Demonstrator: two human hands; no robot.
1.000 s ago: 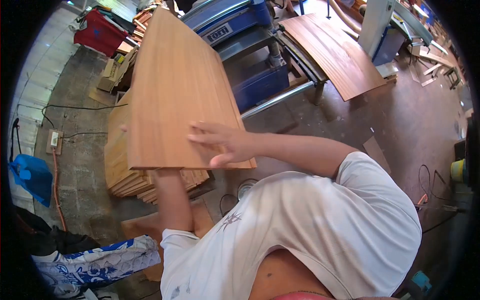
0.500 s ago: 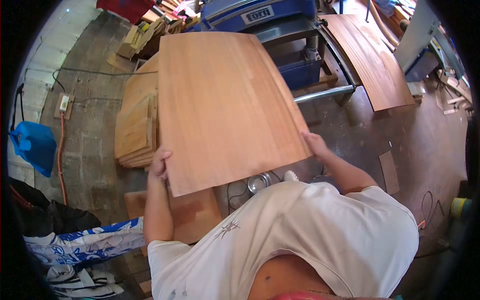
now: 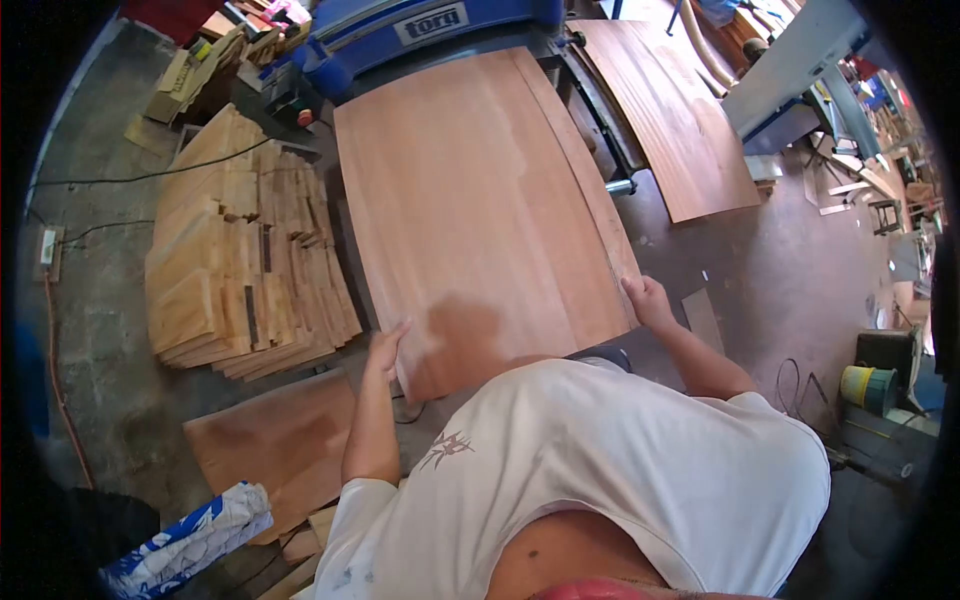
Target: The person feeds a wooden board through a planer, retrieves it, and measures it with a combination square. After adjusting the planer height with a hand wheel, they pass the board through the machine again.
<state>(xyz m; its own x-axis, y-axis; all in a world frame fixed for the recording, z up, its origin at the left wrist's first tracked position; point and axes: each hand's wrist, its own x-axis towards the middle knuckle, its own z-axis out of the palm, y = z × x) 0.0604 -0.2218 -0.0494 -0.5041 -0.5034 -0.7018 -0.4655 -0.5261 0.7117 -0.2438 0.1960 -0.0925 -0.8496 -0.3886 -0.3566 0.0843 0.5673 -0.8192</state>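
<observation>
Half a second ago the glued-up wooden panel (image 3: 480, 220) stood short of the blue torq machine (image 3: 430, 35); now its far edge, straight out beyond the fingers, reaches the front of that machine in view. Whether it rests there or hangs just clear, I cannot tell. A second ago the right hand (image 3: 650, 300) was spread loose over the face; now it grips the right edge, opposite the left hand (image 3: 385, 352) on the left edge. The load therefore seems steadied from both sides.

Both hands are closed to roughly the panel's thickness, near its close end, with the panel between them; the fingers underneath are hidden. The panel is reddish-brown, smooth and slightly glossy, with lengthwise bands of differing tone. A narrow strip with a dark seam runs along the right-hand fingers' side, and a dark shadow falls between the hands. Left of the left fingers sits a stack of paler boards (image 3: 190, 270); beyond the right fingers lies another panel (image 3: 670, 120).
</observation>
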